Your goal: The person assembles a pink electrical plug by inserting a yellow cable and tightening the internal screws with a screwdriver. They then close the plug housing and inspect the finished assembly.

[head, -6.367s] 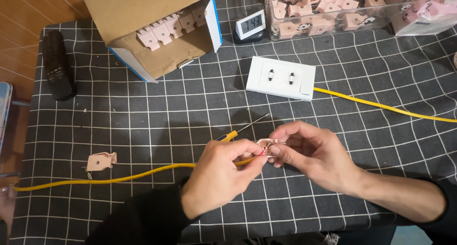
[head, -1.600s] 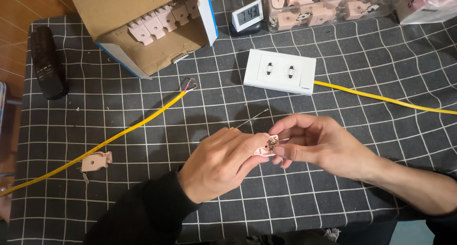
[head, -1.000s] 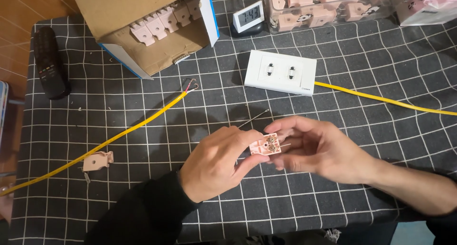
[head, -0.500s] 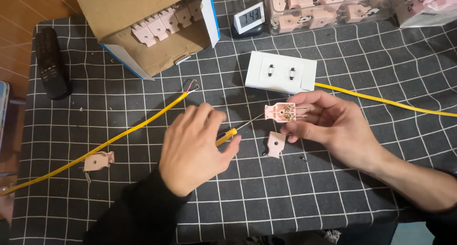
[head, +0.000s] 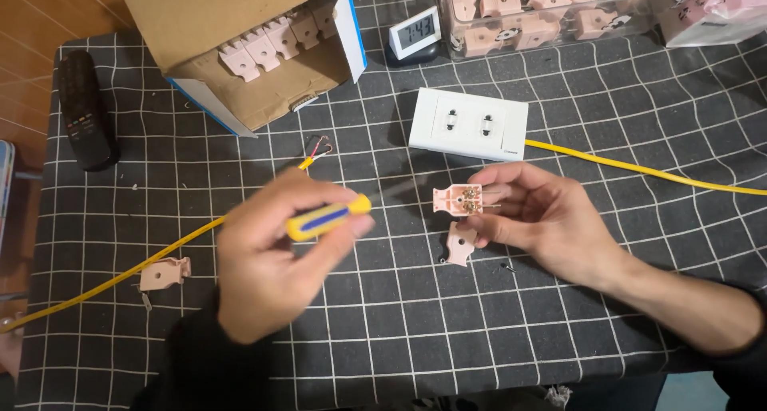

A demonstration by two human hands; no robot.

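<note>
Your left hand [head: 280,259] is closed around a yellow-and-blue screwdriver [head: 329,217], blurred, held above the tabletop [head: 399,323], which is covered in a black cloth with a white grid. Your right hand [head: 543,219] pinches an open pink plug half [head: 458,199] between its fingertips, inner side facing up. Just below it, the other pink plug half [head: 461,243] lies on the cloth with a small screw [head: 508,266] near it. A white double socket [head: 468,124] on a yellow cable [head: 639,168] sits just beyond your right hand.
</note>
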